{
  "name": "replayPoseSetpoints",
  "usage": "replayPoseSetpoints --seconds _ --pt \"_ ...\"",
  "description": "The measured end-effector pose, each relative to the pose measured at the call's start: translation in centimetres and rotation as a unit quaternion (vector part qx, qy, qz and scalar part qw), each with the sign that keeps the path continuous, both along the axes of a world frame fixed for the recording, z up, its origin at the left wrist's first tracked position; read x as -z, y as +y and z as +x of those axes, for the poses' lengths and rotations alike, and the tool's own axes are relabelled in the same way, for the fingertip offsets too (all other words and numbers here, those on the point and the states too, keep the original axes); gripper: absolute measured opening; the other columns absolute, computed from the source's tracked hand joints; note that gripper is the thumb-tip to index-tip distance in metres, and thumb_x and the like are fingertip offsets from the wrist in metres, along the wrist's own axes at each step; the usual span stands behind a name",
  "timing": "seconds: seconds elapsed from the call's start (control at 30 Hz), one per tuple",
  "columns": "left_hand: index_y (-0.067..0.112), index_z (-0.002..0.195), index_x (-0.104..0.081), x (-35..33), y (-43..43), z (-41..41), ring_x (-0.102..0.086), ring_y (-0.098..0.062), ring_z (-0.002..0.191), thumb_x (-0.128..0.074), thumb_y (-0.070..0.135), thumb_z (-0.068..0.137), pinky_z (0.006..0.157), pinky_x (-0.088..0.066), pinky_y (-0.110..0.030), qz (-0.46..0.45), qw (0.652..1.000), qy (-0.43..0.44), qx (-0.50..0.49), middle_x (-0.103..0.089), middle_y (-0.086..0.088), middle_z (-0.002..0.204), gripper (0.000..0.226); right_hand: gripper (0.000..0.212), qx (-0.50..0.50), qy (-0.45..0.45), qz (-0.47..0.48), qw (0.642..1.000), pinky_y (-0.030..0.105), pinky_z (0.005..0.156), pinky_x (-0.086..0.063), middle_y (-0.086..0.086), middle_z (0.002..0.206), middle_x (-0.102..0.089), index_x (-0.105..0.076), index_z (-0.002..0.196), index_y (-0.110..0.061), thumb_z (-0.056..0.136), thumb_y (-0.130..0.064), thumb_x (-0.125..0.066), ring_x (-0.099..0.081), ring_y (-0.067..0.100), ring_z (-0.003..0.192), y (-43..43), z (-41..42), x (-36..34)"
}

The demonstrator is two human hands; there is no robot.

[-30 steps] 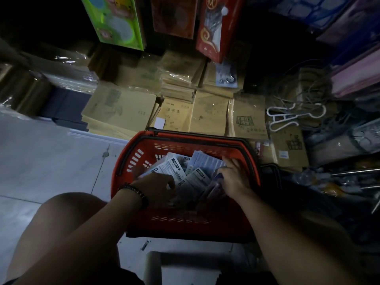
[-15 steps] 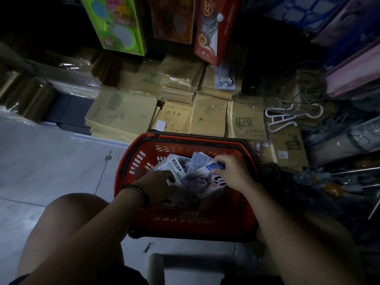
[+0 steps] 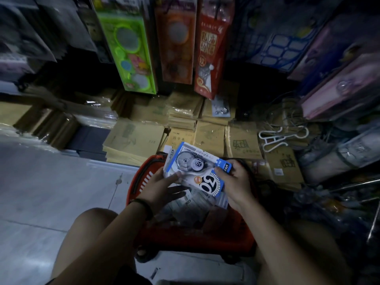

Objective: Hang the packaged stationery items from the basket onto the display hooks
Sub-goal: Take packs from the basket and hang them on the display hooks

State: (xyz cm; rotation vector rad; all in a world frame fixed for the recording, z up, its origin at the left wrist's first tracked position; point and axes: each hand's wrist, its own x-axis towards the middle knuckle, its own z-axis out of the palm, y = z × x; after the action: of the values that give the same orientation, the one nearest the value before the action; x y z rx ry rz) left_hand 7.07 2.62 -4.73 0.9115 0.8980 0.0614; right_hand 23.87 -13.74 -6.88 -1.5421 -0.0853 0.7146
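Note:
A small stack of blue-and-white correction tape packs (image 3: pixel 195 167) is held above the red basket (image 3: pixel 141 177), tilted, printed face up. My left hand (image 3: pixel 162 188) grips the stack's left edge from below, thumb on top. My right hand (image 3: pixel 234 179) pinches its right end at the dark header card. More packs (image 3: pixel 193 204) lie inside the basket, partly hidden under my hands. Packaged goods hang on the display overhead: a green pack (image 3: pixel 129 48), an orange one (image 3: pixel 176 38) and a red one (image 3: pixel 211 48).
Brown wrapped notebook bundles (image 3: pixel 133 140) are stacked on the floor behind the basket. White plastic hangers (image 3: pixel 281 136) and tangled wire lie at the right. Pink and blue packs (image 3: pixel 337 83) hang at the right. Grey tiled floor (image 3: pixel 51 182) spreads left. My knees flank the basket.
Both hands have lifted a stack of correction tape packs out of the basket and turned it face up; earlier they were down inside sorting the packs. The camera tilted upward.

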Motion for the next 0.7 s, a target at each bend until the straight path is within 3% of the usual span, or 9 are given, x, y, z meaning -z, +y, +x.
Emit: replayPoseSetpoints --seconds 0.1,0.23,0.33,0.43,0.57,0.7 --pt "0.019 0.14 -0.061 -1.9 -0.4 -0.7 -0.069 -0.044 0.122 -0.067 0.017 0.099 0.108 -0.052 -0.061 -0.028 0.996 -0.062 -0.051 -0.072 -0.02 0.131 0.042 0.012 0.046 0.012 0.011 0.999 0.064 0.083 -0.058 0.016 0.09 -0.076 -0.066 0.102 -0.003 0.093 0.0 -0.073 -0.073 0.032 0.082 -0.4 -2.3 -2.5" --pt "0.012 0.141 -0.061 -5.2 -2.1 -1.9 -0.068 -0.044 0.122 -0.072 0.03 0.091 0.095 -0.059 -0.054 -0.033 0.994 -0.081 -0.072 -0.07 -0.025 0.132 0.054 0.012 0.065 0.023 0.01 0.998 0.068 0.081 -0.059 0.019 0.095 -0.077 -0.068 0.103 -0.006 0.093 -0.006 -0.075 -0.076 0.039 0.088 -1.7 -4.3 -6.2" --pt "0.013 0.131 -0.067 -7.8 -2.8 -2.6 -0.072 -0.043 0.115 -0.075 0.032 0.089 0.092 -0.059 -0.054 -0.02 0.99 -0.088 -0.106 -0.072 -0.025 0.127 0.047 0.009 0.045 -0.01 0.006 0.999 0.067 0.073 -0.061 0.014 0.095 -0.079 -0.068 0.104 -0.009 0.097 -0.012 -0.073 -0.078 0.034 0.086 -2.9 -4.6 -9.7" --pt "0.006 0.138 -0.06 -10.6 -2.5 -3.1 -0.068 -0.046 0.119 -0.08 0.041 0.09 0.087 -0.061 -0.055 -0.023 0.985 -0.11 -0.131 -0.067 -0.029 0.134 0.062 0.005 0.026 -0.073 -0.003 0.997 0.064 0.07 -0.063 0.01 0.094 -0.079 -0.067 0.103 -0.011 0.1 -0.015 -0.069 -0.079 0.028 0.083 -4.2 -4.0 -12.9" --pt "0.014 0.129 -0.065 -15.1 -2.2 -3.5 -0.074 -0.046 0.104 -0.067 0.041 0.098 0.081 -0.062 -0.063 0.01 0.985 -0.11 -0.129 -0.075 -0.024 0.119 0.041 0.002 0.025 -0.18 -0.001 0.983 0.059 0.078 -0.063 0.006 0.09 -0.079 -0.071 0.098 -0.016 0.099 -0.015 -0.07 -0.078 0.028 0.084 -5.2 -2.5 -16.4" --pt "0.019 0.126 -0.068 -17.9 -1.3 -3.9 -0.074 -0.035 0.087 -0.074 0.054 0.088 0.075 -0.061 -0.051 0.092 0.98 -0.099 -0.145 -0.073 -0.017 0.106 0.052 0.007 0.025 -0.227 0.017 0.974 0.048 0.077 -0.061 0.003 0.088 -0.08 -0.074 0.098 -0.017 0.1 -0.013 -0.069 -0.077 0.025 0.083 -5.8 -0.8 -20.5"
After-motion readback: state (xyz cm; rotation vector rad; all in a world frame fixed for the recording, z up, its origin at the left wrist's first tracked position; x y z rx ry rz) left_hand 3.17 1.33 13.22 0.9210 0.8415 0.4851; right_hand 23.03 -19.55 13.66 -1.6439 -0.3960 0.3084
